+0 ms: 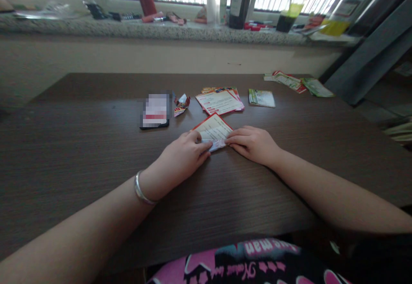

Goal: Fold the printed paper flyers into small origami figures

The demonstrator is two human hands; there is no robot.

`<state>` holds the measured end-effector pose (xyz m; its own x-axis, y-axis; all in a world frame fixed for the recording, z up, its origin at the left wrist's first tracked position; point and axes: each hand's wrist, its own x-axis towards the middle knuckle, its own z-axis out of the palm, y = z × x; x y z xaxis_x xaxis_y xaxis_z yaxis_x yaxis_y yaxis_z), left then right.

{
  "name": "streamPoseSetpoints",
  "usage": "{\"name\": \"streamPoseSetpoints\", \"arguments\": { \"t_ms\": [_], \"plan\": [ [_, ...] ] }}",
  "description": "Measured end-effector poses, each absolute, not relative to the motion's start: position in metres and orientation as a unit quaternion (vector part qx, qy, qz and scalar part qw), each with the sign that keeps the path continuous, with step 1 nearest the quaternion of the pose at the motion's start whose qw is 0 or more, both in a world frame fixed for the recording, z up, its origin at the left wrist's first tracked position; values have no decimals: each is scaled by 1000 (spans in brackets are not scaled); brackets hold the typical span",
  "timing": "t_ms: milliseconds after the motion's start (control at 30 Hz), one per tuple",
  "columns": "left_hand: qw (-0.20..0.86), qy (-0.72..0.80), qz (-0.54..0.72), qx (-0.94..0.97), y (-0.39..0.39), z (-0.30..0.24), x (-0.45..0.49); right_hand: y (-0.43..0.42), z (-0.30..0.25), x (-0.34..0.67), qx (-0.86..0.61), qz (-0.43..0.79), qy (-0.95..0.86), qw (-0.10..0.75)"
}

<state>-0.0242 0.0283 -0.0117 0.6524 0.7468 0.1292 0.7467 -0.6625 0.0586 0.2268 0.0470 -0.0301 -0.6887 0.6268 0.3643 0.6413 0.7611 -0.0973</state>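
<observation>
A red-bordered paper card (213,126) lies on the table in front of me, its near corner folded up to show a pale bluish printed side. My left hand (183,153), with a silver bangle (140,188) at its wrist, holds the left end of the fold between thumb and fingers. At the right end, the closed fingers of my right hand (254,144) grip the card's edge. Just beyond lies a small stack of similar printed cards (220,102). A folded paper piece (181,105) with a colourful pattern stands to the left of that stack.
A phone-like object (156,111) with a blurred-out face lies left on the dark wooden table (80,146). A small green-and-white card pile (262,98) sits right of the stack. Paper strips (288,81) lie at the back right. Bottles and clutter line the granite windowsill (112,28).
</observation>
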Motion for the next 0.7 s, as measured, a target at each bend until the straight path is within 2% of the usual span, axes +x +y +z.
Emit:
{"name": "streamPoseSetpoints", "arguments": {
  "t_ms": [700],
  "plan": [
    [-17, 415, 57, 908, 28, -10, -25, 52, -31, 226, -342, -18, -925, 162]
  ]
}}
